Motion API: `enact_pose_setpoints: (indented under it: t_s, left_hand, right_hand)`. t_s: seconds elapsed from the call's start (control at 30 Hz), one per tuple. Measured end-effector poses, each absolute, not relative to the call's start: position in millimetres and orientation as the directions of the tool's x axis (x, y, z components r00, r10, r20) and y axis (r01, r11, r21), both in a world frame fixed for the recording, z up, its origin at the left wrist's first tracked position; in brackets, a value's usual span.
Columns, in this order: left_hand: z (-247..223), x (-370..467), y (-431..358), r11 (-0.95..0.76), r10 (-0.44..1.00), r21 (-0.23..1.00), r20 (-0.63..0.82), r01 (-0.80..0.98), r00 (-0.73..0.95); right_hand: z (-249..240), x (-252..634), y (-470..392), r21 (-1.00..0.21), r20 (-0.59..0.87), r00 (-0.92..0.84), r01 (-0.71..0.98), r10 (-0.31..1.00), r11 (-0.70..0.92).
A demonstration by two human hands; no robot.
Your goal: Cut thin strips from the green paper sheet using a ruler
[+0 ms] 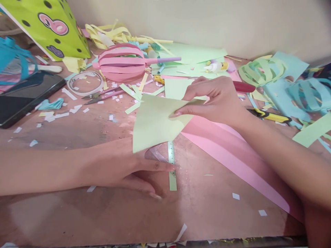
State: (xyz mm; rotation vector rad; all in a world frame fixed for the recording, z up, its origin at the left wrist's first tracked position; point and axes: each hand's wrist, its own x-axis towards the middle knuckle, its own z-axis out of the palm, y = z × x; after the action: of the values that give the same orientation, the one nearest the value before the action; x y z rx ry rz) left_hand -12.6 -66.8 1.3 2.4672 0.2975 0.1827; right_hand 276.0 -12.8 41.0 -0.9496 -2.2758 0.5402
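My right hand [210, 100] pinches a light green sheet of paper [157, 120] between thumb and fingers, lifted and slightly bent above the table. Below it, my left hand [134, 163] lies low on the table with thumb and index finger stretched apart. The index fingertip rests on a clear plastic ruler or set square [171, 153], partly hidden under the lifted paper. A narrow green paper strip [172, 184] lies beneath that fingertip. The other left fingers are hidden behind the sheet. A large pink sheet [232, 155] lies under my right forearm.
Behind my hands are a pink paper lantern [121, 62], scissors [106, 94], a tape roll [85, 82] and a glue bottle [217, 66]. A yellow cutter [274, 116] and blue paper lantern [307, 94] lie right. A phone [28, 94] is left. Paper scraps litter the table.
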Motion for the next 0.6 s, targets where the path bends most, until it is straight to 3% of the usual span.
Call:
enact_pose_setpoints:
  t_s: [0.1,0.23,0.33,0.4,0.5,0.6]
  left_hand:
    - [0,-14,-67,-0.711,0.231,0.680,-0.015,0.179,0.973]
    - [3,-14,-64,-0.797,0.274,0.572,0.057,0.194,0.960]
    - [8,-11,-62,-0.873,0.233,0.457,0.083,0.171,0.969]
    - [10,-9,-60,-0.903,0.217,0.393,0.069,0.173,0.974]
    - [8,-11,-60,-0.910,0.241,0.366,0.080,0.196,0.967]
    - [3,-14,-61,-0.916,0.242,0.351,0.092,0.196,0.966]
  right_hand:
    - [41,272,-14,-0.586,0.394,-0.524,0.490,0.755,0.645]
    - [43,275,-15,-0.642,0.414,-0.529,0.407,0.741,0.649]
    - [44,291,-14,-0.721,0.267,-0.681,0.328,0.682,0.610]
    - [43,304,-11,-0.737,0.119,-0.825,0.299,0.552,0.606]
    - [39,319,-12,-0.664,-0.015,-0.916,0.310,0.402,0.681]
    - [31,325,-20,-0.602,-0.016,-0.921,0.319,0.389,0.732]
